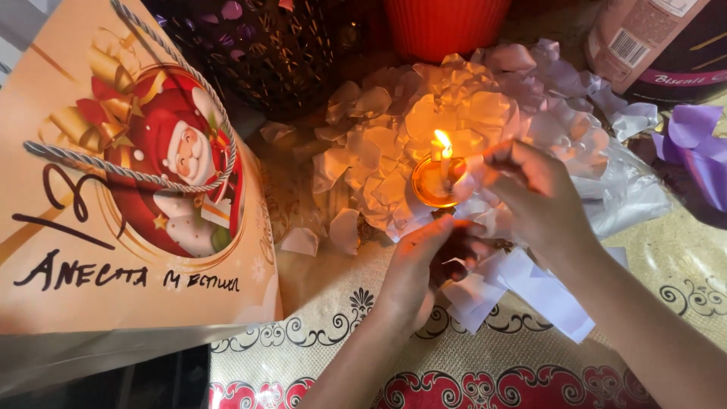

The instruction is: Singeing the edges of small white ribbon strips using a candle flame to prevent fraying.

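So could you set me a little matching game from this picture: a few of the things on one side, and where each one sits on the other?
Things:
1. Small lit candle in a round amber holder
2. Glossy paper gift bag with twisted rope handles
3. Ribbed red plastic pot
4. Crumpled purple ribbon pieces

Places:
A. far right edge
B. centre, between the two hands and the pile of pale petals
C. whole left side
D. top middle, behind the petals

Pairs: 1-B, 2-C, 3-D, 4-A
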